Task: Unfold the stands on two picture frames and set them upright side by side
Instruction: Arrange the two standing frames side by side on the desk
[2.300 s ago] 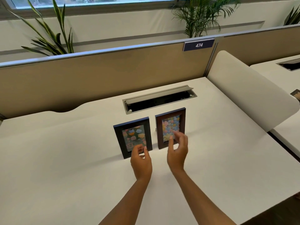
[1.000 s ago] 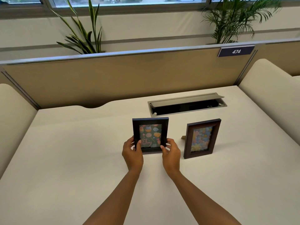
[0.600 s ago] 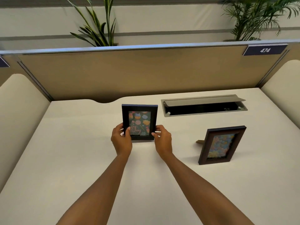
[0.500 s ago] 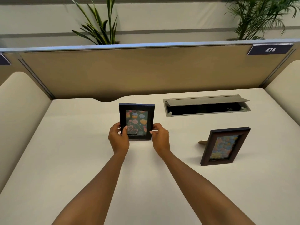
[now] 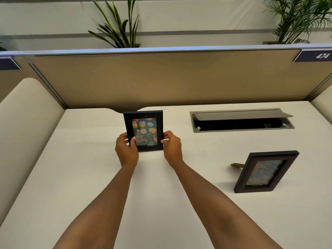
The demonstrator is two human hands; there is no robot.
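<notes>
A pale desk (image 5: 179, 203) is filling most of the view, running back to a tan partition (image 5: 170, 78) along its far edge, with rounded cream dividers closing it in at the left and at the far right. The near half of the surface is lying bare around the forearms. A cable tray (image 5: 240, 121) with its lid propped up is sitting sunk into the desk near the far right edge. Well apart from the hands, toward the right, a brown frame (image 5: 265, 172) is standing upright and leaning back, its stand leg (image 5: 238, 165) poking out behind on the left. Left of the tray, close to the partition's foot, a black frame (image 5: 144, 131) with a birthday picture is being held upright, facing the camera; whether its bottom edge is touching the desk cannot be told. The left hand (image 5: 125, 150) is pinching the frame's lower left side, thumb on the front. The right hand (image 5: 172, 146) is pinching the lower right side likewise.
</notes>
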